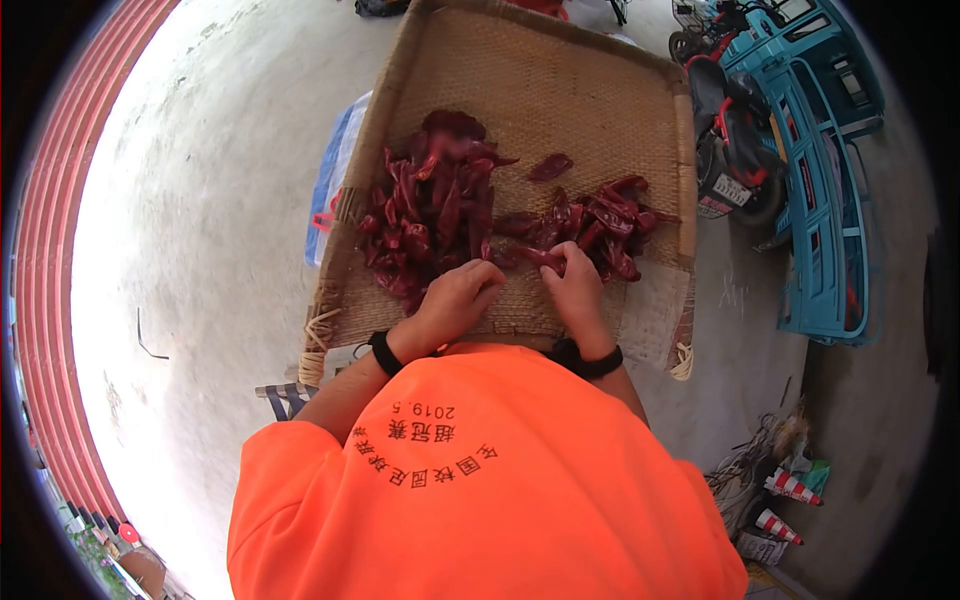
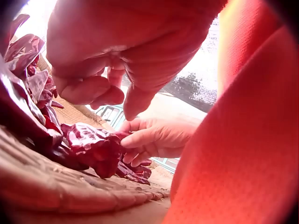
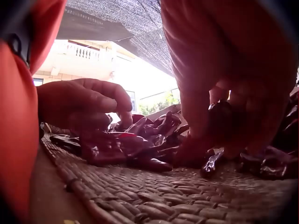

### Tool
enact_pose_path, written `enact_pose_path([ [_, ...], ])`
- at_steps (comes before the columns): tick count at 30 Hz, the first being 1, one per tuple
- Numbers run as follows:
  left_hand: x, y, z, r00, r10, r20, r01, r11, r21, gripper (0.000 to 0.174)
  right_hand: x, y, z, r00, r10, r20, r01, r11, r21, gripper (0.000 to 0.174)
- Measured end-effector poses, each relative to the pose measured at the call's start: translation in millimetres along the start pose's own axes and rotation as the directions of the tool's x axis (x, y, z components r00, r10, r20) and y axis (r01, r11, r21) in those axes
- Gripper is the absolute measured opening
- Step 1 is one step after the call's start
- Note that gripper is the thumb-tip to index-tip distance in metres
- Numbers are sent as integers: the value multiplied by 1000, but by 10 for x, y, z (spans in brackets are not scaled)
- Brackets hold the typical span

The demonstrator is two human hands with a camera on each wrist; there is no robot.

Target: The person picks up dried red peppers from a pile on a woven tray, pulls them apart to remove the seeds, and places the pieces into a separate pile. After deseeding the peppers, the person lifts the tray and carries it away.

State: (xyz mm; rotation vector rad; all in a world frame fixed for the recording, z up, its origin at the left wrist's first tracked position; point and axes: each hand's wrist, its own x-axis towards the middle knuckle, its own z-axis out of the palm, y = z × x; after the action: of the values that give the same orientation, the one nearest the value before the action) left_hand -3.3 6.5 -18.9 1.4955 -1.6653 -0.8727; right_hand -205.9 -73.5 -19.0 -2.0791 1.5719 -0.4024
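Dried pepper (image 1: 535, 257), dark red, glossy, wrinkled: pinched in right hand (image 1: 580, 295), protruding toward left hand (image 1: 456, 300). Left hand: fingers curled; cannot tell whether holding anything. Larger pepper heap (image 1: 435, 195): just beyond left hand; smaller heap (image 1: 612, 220): beyond right.

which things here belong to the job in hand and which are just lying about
Job: dried red chilies in two heaps; right hand, pinching one; left hand; woven tray.

Just lying about: motorbike; blue cargo vehicle; striped traffic cones.
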Motion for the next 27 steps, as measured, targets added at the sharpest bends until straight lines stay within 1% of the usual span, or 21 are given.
enact_pose_path([
  [1, 5, 38, -8, 997, 57, -60, -56, 998, 9, 16, -13, -27, -82, 1000, 6, 15, -7, 996, 86, 27],
  [2, 16, 85, -18, 996, 55, -63, -54, 998, 20, 16, -27, -73, -163, 1000, 11, 30, -16, 985, 170, 26],
  [3, 34, 159, -39, 996, 54, -66, -52, 998, 31, 17, -45, -131, -227, 995, -64, 81, 42, 969, 242, 24],
  [5, 46, 172, -8, 995, 88, -39, -84, 993, 89, 17, -89, -260, -331, 961, -219, 167, 140, 911, 389, 20],
  [7, 49, 77, 82, 988, 155, 26, -157, 971, 181, 18, -128, -397, -372, 941, -260, 217, 125, 862, 491, 17],
  [8, 32, 30, 109, 989, 138, 55, -147, 965, 219, 19, -136, -426, -377, 929, -284, 239, 116, 833, 540, 16],
  [10, 6, 6, 94, 989, 101, 109, -130, 947, 295, 20, -124, -400, -388, 931, -240, 276, 60, 845, 532, 19],
  [11, 6, 3, 92, 989, 48, 138, -90, 943, 321, 19, -106, -384, -398, 930, -221, 295, 34, 848, 528, 20],
  [13, 16, 71, 28, 980, -65, 189, -11, 926, 376, 18, -53, -337, -468, 955, -154, 253, -1, 853, 521, 22],
  [14, 3, 56, 32, 985, -45, 165, -15, 938, 345, 17, -25, -306, -517, 965, -118, 233, -21, 855, 518, 23],
  [16, -26, -2, 57, 993, -2, 115, -30, 959, 281, 15, 67, -261, -651, 973, -112, 202, 32, 931, 364, 27],
  [17, -39, -19, 54, 993, 3, 119, -35, 962, 271, 14, 119, -233, -707, 976, -111, 186, 55, 958, 281, 29],
  [18, -52, -33, 44, 992, 8, 123, -40, 965, 260, 13, 171, -176, -705, 984, -80, 159, 46, 977, 208, 34],
  [19, -59, -46, 42, 992, 14, 125, -45, 967, 250, 13, 205, -162, -658, 986, -166, 4, 166, 986, 15, 34],
  [20, -73, -81, 67, 993, 14, 115, -44, 964, 262, 13, 240, -168, -589, 952, -278, -132, 250, 949, -193, 35],
  [21, -89, -134, 104, 995, 15, 103, -43, 960, 276, 12, 293, -184, -507, 881, -407, -240, 292, 868, -401, 36],
  [22, -92, -135, 106, 996, 15, 88, -40, 956, 289, 12, 358, -210, -411, 897, -411, -163, 350, 886, -305, 37],
  [24, -111, -111, 83, 995, 34, 89, -59, 954, 294, 10, 451, -250, -170, 902, -431, 1, 429, 898, -94, 40],
  [27, -162, -123, 78, 996, 65, 64, -82, 947, 311, 12, 588, -122, 276, 846, -529, 72, 525, 799, -294, 37],
])
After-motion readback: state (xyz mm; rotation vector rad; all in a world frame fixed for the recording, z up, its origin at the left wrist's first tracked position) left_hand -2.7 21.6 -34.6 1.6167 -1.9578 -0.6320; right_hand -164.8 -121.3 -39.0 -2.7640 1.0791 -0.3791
